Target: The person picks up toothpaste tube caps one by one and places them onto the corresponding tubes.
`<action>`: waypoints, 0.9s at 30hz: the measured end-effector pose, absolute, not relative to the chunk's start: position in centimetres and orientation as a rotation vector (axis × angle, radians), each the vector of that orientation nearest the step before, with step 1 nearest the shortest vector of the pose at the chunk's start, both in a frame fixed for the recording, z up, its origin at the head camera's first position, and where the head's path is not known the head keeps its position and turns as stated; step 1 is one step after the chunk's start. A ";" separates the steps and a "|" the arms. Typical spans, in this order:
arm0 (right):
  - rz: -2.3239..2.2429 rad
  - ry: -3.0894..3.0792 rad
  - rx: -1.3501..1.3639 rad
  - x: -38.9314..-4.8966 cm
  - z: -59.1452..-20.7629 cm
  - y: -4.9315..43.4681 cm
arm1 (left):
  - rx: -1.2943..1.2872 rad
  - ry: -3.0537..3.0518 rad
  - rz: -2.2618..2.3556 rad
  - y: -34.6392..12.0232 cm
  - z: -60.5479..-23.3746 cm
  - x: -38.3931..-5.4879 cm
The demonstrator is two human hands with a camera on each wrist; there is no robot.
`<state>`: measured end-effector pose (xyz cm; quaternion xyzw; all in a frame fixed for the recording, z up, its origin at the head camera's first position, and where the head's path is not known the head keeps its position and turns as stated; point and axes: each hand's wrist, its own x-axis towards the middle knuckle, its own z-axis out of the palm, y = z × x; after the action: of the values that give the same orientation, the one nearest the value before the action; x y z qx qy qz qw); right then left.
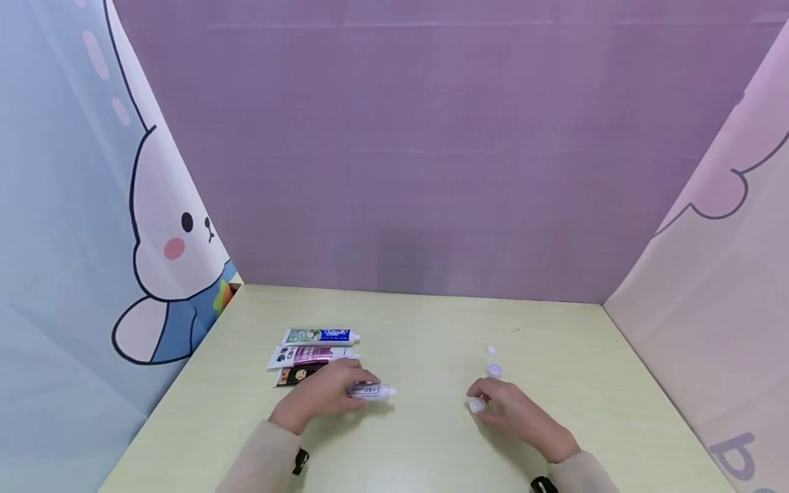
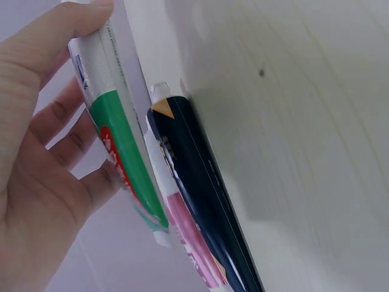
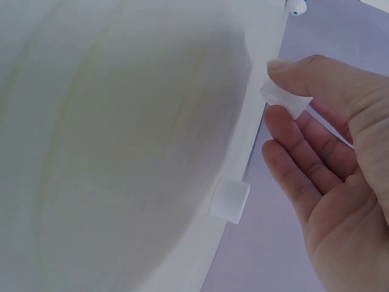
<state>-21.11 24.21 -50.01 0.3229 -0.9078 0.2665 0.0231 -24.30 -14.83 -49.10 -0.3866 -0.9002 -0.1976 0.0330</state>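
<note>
My left hand [image 1: 333, 389] pinches a toothpaste tube [image 1: 370, 391] between thumb and fingers. Its narrow, uncapped tip points right, towards my other hand. White and green with a red label, the same tube [image 2: 124, 143] shows large in the left wrist view. On the right, my right hand [image 1: 514, 411] pinches a small white cap [image 1: 477, 405] low over the table. Thumb and fingertip press on either side of that cap [image 3: 285, 99] in the right wrist view, while the other fingers are loosely bent.
Beside my left hand lie three more toothpaste tubes: a blue-green one [image 1: 320, 335], a pink and white one [image 1: 311, 356] and a black one [image 1: 292, 376], partly hidden by the hand. Beyond my right hand lie a larger cap [image 1: 494, 370] and a smaller one [image 1: 491, 350].
</note>
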 end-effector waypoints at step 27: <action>1.034 -2.642 1.179 -21.7 -50.4 20.7 | -1.322 -2.756 -0.671 -10.4 -48.6 -24.3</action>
<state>-21.73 20.71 -50.40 0.3834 -0.8595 0.3364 0.0345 -24.30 -10.45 -48.57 -0.4225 -0.8806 -0.2144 0.0062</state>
